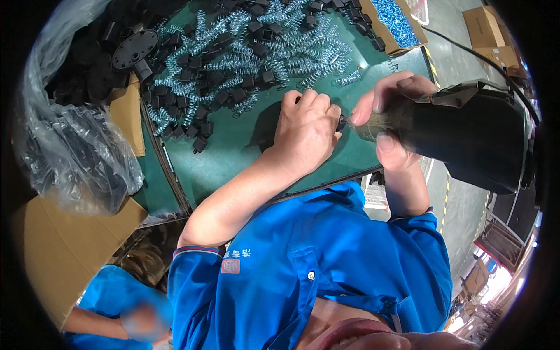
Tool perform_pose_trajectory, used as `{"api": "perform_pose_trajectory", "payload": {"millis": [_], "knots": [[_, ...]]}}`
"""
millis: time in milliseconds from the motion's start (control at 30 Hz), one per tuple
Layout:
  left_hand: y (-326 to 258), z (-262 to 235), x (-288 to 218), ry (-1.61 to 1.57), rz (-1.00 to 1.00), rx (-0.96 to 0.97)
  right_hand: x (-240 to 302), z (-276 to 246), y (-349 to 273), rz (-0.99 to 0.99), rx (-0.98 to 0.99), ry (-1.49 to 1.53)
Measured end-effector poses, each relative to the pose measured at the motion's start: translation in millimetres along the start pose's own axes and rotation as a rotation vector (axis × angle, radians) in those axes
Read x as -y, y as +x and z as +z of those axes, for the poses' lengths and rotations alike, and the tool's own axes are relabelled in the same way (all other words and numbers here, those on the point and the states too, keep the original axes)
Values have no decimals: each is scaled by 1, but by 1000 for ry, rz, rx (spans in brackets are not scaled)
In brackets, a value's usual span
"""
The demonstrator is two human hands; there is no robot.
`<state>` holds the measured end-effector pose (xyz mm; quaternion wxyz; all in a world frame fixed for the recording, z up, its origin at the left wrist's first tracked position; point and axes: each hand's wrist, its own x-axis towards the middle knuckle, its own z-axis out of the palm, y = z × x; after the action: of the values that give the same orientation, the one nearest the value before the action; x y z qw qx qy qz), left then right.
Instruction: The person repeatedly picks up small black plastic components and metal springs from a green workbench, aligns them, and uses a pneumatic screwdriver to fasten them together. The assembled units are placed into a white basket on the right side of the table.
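Observation:
My right hand (396,99) is wrapped round the front end of a black powered screwdriver (466,134), thumb on one side and fingers on the other. Its narrow tip points left and meets a small black plastic part (342,123) beside my left fist. That part is gripped by my left hand (308,125), whose curled fingers hide most of it. Just beyond both hands, pale blue coil springs (312,49) lie in a loose heap. Small black plastic blocks (201,128) are scattered among them on the green tabletop (219,166).
An open cardboard box of blue screws (396,23) stands at the far right. A black cable (472,55) runs behind the screwdriver. At left are a clear plastic bag (76,157) with black parts and a cardboard flap (76,233). Another person's blue sleeve (114,291) shows at lower left.

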<state>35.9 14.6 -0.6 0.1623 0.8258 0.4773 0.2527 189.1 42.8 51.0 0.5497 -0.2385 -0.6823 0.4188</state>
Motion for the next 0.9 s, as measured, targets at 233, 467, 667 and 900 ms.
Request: {"api": "perform_pose_trajectory", "payload": {"millis": [233, 467, 667, 900], "knots": [[-1, 2, 0, -5, -10, -16, -6, -5, -3, 39, 51, 4], [-1, -2, 0, 4, -10, -3, 30, -15, 28, 162, -84, 158], [2, -7, 6, -124, 2, -35, -21, -64, 14, 183, 21, -924], [-6, -13, -9, -2033, -729, 269, -32, -58, -17, 219, 93, -1381]]}}
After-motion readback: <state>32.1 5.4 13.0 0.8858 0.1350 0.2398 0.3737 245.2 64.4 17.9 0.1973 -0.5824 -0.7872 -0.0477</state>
